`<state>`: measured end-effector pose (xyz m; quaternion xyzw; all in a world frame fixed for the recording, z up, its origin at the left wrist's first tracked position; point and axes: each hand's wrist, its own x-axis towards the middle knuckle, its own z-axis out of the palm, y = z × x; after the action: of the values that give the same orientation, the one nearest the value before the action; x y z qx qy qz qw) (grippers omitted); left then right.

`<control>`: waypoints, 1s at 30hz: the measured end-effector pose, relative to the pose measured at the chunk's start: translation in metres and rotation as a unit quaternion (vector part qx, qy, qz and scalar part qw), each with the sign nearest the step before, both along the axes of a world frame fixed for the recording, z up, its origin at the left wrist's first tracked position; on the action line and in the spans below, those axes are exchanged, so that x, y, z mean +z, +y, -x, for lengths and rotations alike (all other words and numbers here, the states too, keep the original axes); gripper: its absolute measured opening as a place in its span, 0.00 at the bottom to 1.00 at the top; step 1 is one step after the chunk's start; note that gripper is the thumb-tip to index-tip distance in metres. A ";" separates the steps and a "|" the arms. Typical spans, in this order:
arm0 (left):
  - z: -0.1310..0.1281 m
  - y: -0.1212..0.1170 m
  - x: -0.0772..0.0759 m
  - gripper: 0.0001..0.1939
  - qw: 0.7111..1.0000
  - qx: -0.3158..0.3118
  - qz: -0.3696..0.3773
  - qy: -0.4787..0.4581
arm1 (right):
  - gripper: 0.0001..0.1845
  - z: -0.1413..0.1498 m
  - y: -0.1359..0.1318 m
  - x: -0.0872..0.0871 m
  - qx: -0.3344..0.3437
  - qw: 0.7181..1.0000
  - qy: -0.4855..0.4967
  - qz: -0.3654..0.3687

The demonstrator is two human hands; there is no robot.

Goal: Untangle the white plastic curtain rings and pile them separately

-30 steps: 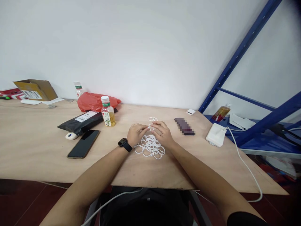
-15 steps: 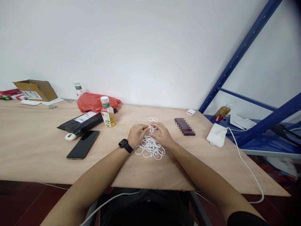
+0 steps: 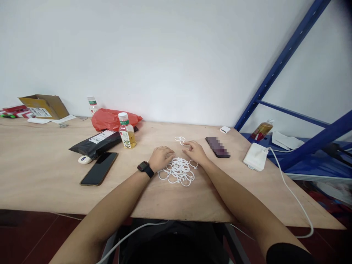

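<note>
Wooden tabletop (image 3: 176, 203), left hand (image 3: 160, 158) and right hand (image 3: 197, 152), pile of white rings (image 3: 179, 170) between them.
The left hand curls at the pile's far left edge; whether its grip has a ring cannot be told. The right grip is slightly parted, holding nothing, fingertips at a small cluster (image 3: 180, 139) of rings beyond the pile.

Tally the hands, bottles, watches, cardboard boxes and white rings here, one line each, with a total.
Hands: 2 (left hand, right hand)
Bottles: 3 (front bottle, back bottle, shelf bottle)
Watches: 1 (black watch)
Cardboard boxes: 1 (brown box)
White rings: too tangled to count
Total, rings left out: 7
</note>
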<state>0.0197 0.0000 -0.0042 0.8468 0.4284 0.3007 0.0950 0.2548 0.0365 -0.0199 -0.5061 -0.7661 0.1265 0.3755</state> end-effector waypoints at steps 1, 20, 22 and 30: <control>-0.001 -0.001 0.000 0.13 1.000 -0.016 0.008 0.017 | 0.16 -0.003 -0.004 0.000 0.030 0.999 0.002 0.019; -0.006 -0.006 0.002 0.11 0.997 -0.063 0.020 0.041 | 0.13 0.014 -0.036 0.020 0.210 0.975 -0.022 0.071; -0.006 -0.006 0.004 0.11 0.998 -0.049 0.018 0.027 | 0.12 0.016 -0.037 0.020 0.204 0.976 -0.028 0.066; -0.004 -0.007 0.008 0.11 1.000 -0.011 0.000 -0.007 | 0.11 0.019 -0.037 0.016 0.148 0.988 -0.008 0.048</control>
<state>0.0235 -0.0067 0.0035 0.8495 0.4183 0.3050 0.1014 0.2362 -0.0008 -0.0038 -0.4052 -0.8289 0.2128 0.3217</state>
